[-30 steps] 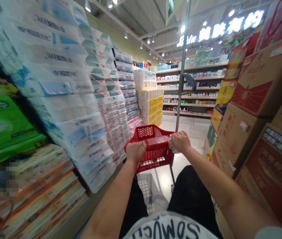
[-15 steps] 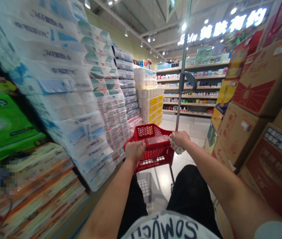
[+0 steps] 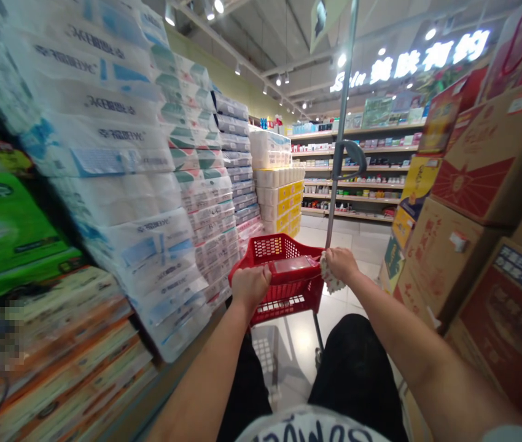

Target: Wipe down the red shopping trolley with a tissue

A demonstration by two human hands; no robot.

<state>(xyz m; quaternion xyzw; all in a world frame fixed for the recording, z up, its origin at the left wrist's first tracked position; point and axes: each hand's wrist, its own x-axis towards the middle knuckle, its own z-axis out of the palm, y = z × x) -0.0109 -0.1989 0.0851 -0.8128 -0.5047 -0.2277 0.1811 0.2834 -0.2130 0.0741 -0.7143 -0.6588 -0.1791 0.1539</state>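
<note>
A red plastic shopping cart stands in front of me, its basket walls full of small holes. My left hand is wrapped round the left part of its handle. Around the right end closes my right hand, with a pale ruffled band at its wrist or palm; I cannot tell which. A tall grey pole with a dark loop-shaped grip rises from the cart's right side. What I can see of the basket's inside holds nothing distinct.
Stacked white tissue packs wall the left side, with green packs nearer me. Cardboard cartons pile up along the right. Ahead, shelves of small goods stand beyond the tiled floor.
The cart and both hands sit slightly lower and my right hand a little further right in view. Both hands keep their hold on the handle. The surroundings have shifted only slightly.
</note>
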